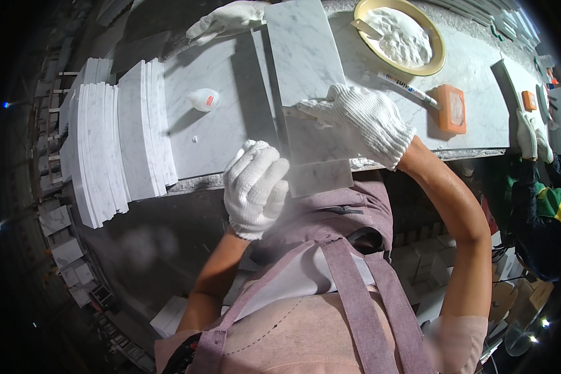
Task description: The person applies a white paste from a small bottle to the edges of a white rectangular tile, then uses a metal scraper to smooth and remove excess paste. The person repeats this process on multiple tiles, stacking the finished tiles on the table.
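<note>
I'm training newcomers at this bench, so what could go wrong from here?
The marble piece jutting past the bench's near edge might tip or chip if the nearby left hand knocks it. The long marble strip under the right hand, if swung right, may hit the bowl of white powder.

The head view looks steeply down from the wearer's head, past the torso (293, 327) onto the surface (221, 146), near enough that left hand (255, 190) and right hand (371, 123) sit mid-frame, with edges bowing toward a dark fisheye rim
</note>
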A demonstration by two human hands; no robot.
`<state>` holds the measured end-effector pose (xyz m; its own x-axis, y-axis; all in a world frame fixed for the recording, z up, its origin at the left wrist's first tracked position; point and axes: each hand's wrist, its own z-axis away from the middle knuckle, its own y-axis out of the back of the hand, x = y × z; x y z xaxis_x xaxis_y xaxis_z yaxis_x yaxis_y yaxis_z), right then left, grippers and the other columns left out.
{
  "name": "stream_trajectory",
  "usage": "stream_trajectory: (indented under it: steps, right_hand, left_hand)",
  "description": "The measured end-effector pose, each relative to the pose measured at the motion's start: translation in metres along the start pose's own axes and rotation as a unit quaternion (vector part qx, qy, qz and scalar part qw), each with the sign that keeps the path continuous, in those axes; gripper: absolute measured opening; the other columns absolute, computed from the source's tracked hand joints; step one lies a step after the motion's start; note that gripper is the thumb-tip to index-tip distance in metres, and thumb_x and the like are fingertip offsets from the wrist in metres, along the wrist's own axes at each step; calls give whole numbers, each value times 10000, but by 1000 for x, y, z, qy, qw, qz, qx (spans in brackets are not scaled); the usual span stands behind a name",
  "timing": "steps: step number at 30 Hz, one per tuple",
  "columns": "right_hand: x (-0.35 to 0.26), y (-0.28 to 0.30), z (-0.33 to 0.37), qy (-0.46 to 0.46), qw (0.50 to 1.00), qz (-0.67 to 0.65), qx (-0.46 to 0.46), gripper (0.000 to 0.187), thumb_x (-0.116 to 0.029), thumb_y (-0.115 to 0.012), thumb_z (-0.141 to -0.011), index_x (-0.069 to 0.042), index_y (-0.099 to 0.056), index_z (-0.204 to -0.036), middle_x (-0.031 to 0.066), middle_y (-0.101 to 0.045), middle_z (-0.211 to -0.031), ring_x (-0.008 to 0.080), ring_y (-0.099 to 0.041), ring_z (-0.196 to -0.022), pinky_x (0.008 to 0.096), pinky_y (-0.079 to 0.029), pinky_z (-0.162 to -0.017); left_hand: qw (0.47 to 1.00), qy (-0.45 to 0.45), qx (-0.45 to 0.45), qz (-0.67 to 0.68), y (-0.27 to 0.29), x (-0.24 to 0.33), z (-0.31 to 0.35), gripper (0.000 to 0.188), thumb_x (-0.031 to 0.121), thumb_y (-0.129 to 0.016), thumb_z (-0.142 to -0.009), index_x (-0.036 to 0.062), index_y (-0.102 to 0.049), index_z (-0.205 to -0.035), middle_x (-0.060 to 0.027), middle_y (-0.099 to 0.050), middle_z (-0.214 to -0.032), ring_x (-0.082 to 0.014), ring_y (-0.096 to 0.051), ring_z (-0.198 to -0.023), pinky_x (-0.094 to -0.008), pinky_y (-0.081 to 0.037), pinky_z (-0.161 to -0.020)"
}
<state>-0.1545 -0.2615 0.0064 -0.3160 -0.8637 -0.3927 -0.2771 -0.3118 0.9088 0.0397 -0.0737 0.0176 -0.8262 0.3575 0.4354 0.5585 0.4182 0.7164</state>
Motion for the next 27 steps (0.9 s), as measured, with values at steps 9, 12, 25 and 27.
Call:
stream_trajectory:
  steps: [9,12,25,27]
  right_hand:
    - [4,-12,10,-9,1000,18,-10,577,-207,-733,-903,-261,-644,-1470,104,-616,-980,278,-666,-763,398,-542,-635]
    - [2,-12,14,-2,1000,1,-5,595,-240,-753,-889,-266,-642,-1473,107,-612,-977,281,-666,-778,405,-536,-633]
    - [9,15,-16,-51,995,-71,-45,460,-167,-623,-976,-167,-650,-1436,126,-757,-1149,277,-756,-930,383,-620,-765]
    - [2,16,-10,-21,997,-39,-62,456,-186,-634,-974,-173,-656,-1429,117,-753,-1151,270,-751,-931,382,-617,-746]
  left_hand:
    - [1000,9,-8,-14,5,2,1,319,301,-620,-966,-7,-684,-917,-166,-630,-908,-384,-649,-853,-494,-531,-801]
    - [999,13,-16,-27,-2,4,7,286,280,-646,-949,-1,-699,-958,-162,-649,-958,-375,-663,-895,-498,-542,-851]
    - [994,51,-62,-73,-16,3,29,262,168,-758,-846,65,-745,-1087,-126,-684,-1152,-340,-657,-1115,-504,-521,-1042]
    - [993,63,-63,-82,-14,5,27,254,230,-731,-934,65,-747,-1127,-147,-694,-1196,-367,-650,-1149,-501,-503,-1062]
